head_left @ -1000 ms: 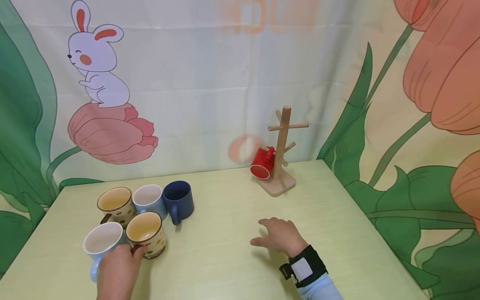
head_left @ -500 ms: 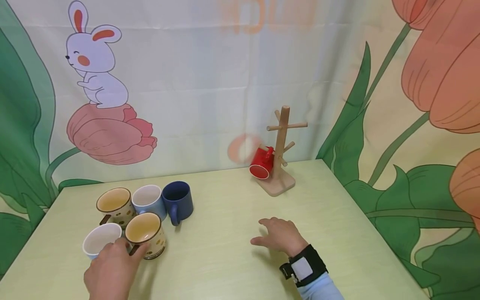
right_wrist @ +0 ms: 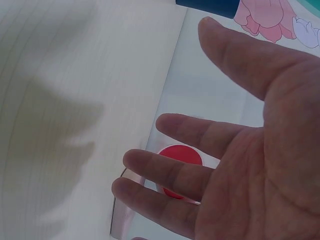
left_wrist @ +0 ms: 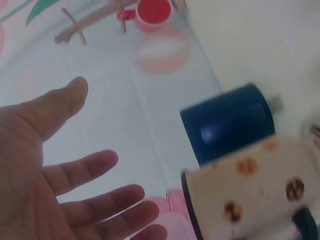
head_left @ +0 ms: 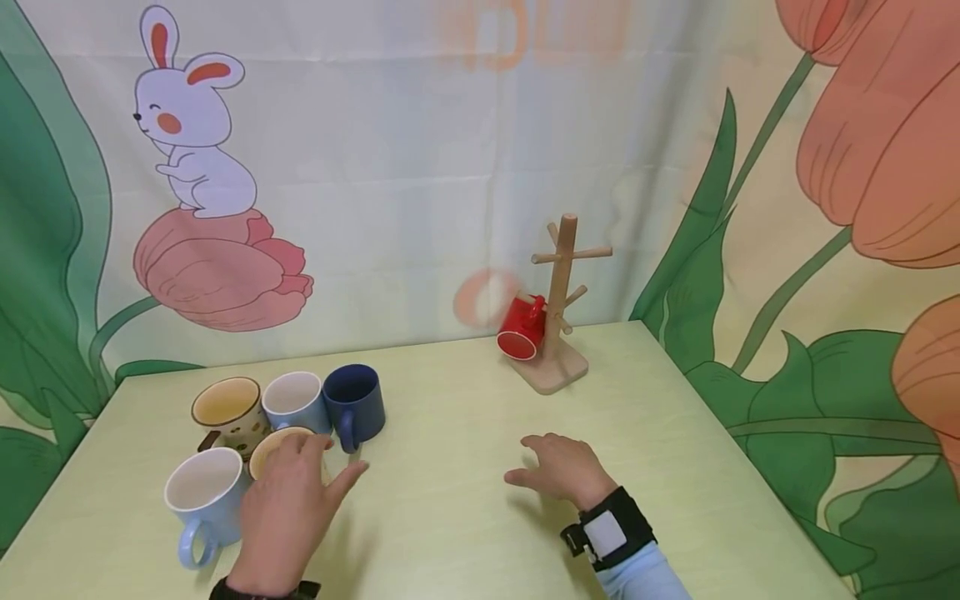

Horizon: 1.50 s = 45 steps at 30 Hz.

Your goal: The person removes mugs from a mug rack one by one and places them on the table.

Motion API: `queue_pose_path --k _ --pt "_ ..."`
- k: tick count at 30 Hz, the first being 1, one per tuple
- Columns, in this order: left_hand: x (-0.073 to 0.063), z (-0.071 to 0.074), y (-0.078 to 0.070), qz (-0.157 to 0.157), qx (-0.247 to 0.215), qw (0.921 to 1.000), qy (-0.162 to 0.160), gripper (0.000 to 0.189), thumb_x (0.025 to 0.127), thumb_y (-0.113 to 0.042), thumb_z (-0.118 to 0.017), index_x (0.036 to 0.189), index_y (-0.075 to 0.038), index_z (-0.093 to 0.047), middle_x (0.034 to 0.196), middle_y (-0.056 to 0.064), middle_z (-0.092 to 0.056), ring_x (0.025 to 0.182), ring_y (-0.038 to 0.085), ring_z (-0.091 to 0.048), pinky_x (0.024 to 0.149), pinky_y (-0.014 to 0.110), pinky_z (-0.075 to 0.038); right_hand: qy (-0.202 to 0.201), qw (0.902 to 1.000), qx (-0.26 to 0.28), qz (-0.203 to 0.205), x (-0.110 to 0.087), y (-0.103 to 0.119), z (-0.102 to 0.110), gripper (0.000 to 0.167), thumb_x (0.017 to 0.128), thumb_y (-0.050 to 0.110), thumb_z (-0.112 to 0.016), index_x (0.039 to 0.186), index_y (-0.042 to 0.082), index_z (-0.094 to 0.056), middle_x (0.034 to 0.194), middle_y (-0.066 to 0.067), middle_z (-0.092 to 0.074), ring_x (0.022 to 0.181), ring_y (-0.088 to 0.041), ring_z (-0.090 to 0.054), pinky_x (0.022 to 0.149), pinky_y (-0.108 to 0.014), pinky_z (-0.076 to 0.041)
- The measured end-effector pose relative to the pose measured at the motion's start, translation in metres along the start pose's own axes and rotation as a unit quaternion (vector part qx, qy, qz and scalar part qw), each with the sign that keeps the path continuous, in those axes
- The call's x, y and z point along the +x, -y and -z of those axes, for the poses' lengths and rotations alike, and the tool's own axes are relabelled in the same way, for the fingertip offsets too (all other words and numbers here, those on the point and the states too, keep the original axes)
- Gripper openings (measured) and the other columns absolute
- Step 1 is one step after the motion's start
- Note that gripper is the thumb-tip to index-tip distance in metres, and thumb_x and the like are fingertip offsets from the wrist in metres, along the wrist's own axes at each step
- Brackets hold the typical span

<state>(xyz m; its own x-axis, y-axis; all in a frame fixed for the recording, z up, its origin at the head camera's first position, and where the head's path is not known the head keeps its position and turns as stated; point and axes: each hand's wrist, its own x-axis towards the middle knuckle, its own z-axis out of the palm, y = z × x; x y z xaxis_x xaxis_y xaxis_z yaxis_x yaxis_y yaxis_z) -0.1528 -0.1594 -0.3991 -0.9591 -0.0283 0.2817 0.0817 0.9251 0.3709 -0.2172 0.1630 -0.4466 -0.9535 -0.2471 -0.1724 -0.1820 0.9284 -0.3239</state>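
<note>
My left hand (head_left: 288, 504) hovers with spread fingers and thumb, overlapping the front spotted cream mug (head_left: 262, 454) in the head view. Its palm holds nothing in the left wrist view, where that mug's brown-spotted side shows beside the fingers. Left of the hand stands a light blue mug (head_left: 219, 510), handle toward me. Behind are a second spotted mug (head_left: 242, 429), another light blue mug (head_left: 297, 408) and a dark blue mug (head_left: 365, 407). My right hand (head_left: 564, 475) stays above the table at right, fingers apart, nothing in it.
A wooden mug tree (head_left: 562, 283) stands toward the back right. One red mug (head_left: 522, 323) hangs tilted from its lower left peg. The pale table (head_left: 450, 517) ends against a printed cloth backdrop (head_left: 405, 167).
My left hand has come away from the front spotted mug's brown handle, rising and shifting right over that mug as its fingers spread. The right hand has stayed in place.
</note>
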Motion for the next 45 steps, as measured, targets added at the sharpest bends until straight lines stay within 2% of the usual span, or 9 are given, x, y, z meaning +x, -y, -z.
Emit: queue_pose_path --k 2,7,10,14,21,29,34,39,45 --pt "0.003 -0.006 -0.006 -0.024 -0.002 0.9997 0.009 0.054 0.084 -0.044 -0.078 0.115 0.0 -0.067 0.116 0.022 -0.06 0.102 0.038 -0.06 0.073 0.056 -0.052 0.001 1.0 -0.001 -0.002 0.0 0.0 0.0 0.066 0.087 0.052 -0.069 0.132 0.005 -0.061 0.121 -0.013 -0.066 0.117 -0.031 -0.059 0.095 -0.051 -0.046" --pt "0.008 -0.024 -0.018 -0.085 -0.008 0.9947 0.058 0.055 0.083 -0.041 -0.079 0.118 0.0 -0.064 0.116 0.019 -0.061 0.102 0.034 -0.062 0.08 0.052 -0.053 -0.008 0.9999 -0.005 -0.004 0.002 -0.002 0.003 0.064 0.088 0.051 -0.069 0.132 0.005 -0.061 0.122 -0.013 -0.066 0.117 -0.031 -0.059 0.095 -0.05 -0.046" --pt "0.009 -0.035 -0.021 -0.098 -0.006 0.9907 0.094 0.057 0.083 -0.041 -0.079 0.121 -0.002 -0.062 0.118 0.018 -0.06 0.104 0.033 -0.062 0.081 0.051 -0.052 -0.015 0.9999 0.0 -0.003 0.004 -0.005 0.006 0.063 0.089 0.05 -0.069 0.132 0.004 -0.061 0.124 -0.013 -0.065 0.118 -0.032 -0.059 0.096 -0.05 -0.046" --pt "0.01 -0.048 -0.021 -0.092 0.018 0.988 0.123 0.058 0.082 -0.044 -0.079 0.121 -0.004 -0.062 0.119 0.019 -0.06 0.105 0.035 -0.062 0.077 0.054 -0.053 -0.021 0.9997 0.005 -0.013 0.009 -0.009 0.012 0.062 0.089 0.049 -0.069 0.132 0.004 -0.061 0.125 -0.013 -0.065 0.119 -0.033 -0.058 0.097 -0.051 -0.046" --pt "0.013 -0.059 -0.017 -0.095 0.046 0.9858 0.131 0.058 0.08 -0.045 -0.08 0.115 -0.003 -0.063 0.107 0.019 -0.059 0.096 0.038 -0.062 0.065 0.052 -0.052 -0.039 0.9984 -0.007 -0.04 0.022 -0.018 0.024 0.061 0.09 0.047 -0.069 0.132 0.004 -0.062 0.125 -0.013 -0.066 0.118 -0.034 -0.059 0.095 -0.053 -0.047" --pt "0.018 -0.062 -0.017 -0.076 0.073 0.9782 0.179 0.058 0.077 -0.042 -0.083 0.113 -0.001 -0.063 0.103 0.019 -0.059 0.094 0.038 -0.06 0.071 0.056 -0.051 -0.083 0.9926 -0.014 -0.088 0.043 -0.029 0.056 0.061 0.093 0.046 -0.065 0.135 0.001 -0.058 0.122 -0.019 -0.065 0.109 -0.038 -0.063 0.088 -0.056 -0.05" --pt "0.02 -0.064 -0.017 -0.072 0.072 0.9783 0.18 0.058 0.078 -0.042 -0.083 0.114 -0.001 -0.063 0.104 0.019 -0.059 0.095 0.037 -0.061 0.072 0.057 -0.051 -0.116 0.9864 -0.003 -0.116 0.058 -0.032 0.079 0.065 0.095 0.046 -0.062 0.135 -0.004 -0.054 0.112 -0.021 -0.067 0.1 -0.038 -0.064 0.083 -0.054 -0.052" --pt "0.022 -0.065 -0.017 -0.07 0.075 0.9782 0.181 0.057 0.078 -0.042 -0.083 0.114 -0.001 -0.063 0.104 0.019 -0.059 0.094 0.038 -0.06 0.072 0.057 -0.051 -0.142 0.9819 0.006 -0.125 0.077 -0.037 0.094 0.069 0.095 0.049 -0.059 0.136 -0.006 -0.051 0.106 -0.022 -0.068 0.096 -0.038 -0.065 0.08 -0.051 -0.054" --pt "0.022 -0.065 -0.019 -0.067 0.075 0.9772 0.187 0.058 0.079 -0.043 -0.082 0.115 -0.001 -0.062 0.107 0.02 -0.059 0.096 0.039 -0.06 0.073 0.058 -0.051 -0.171 0.9771 0.031 -0.122 0.094 -0.043 0.1 0.053 0.103 0.042 -0.048 0.126 -0.003 -0.06 0.112 -0.023 -0.068 0.098 -0.038 -0.066 0.078 -0.05 -0.053"
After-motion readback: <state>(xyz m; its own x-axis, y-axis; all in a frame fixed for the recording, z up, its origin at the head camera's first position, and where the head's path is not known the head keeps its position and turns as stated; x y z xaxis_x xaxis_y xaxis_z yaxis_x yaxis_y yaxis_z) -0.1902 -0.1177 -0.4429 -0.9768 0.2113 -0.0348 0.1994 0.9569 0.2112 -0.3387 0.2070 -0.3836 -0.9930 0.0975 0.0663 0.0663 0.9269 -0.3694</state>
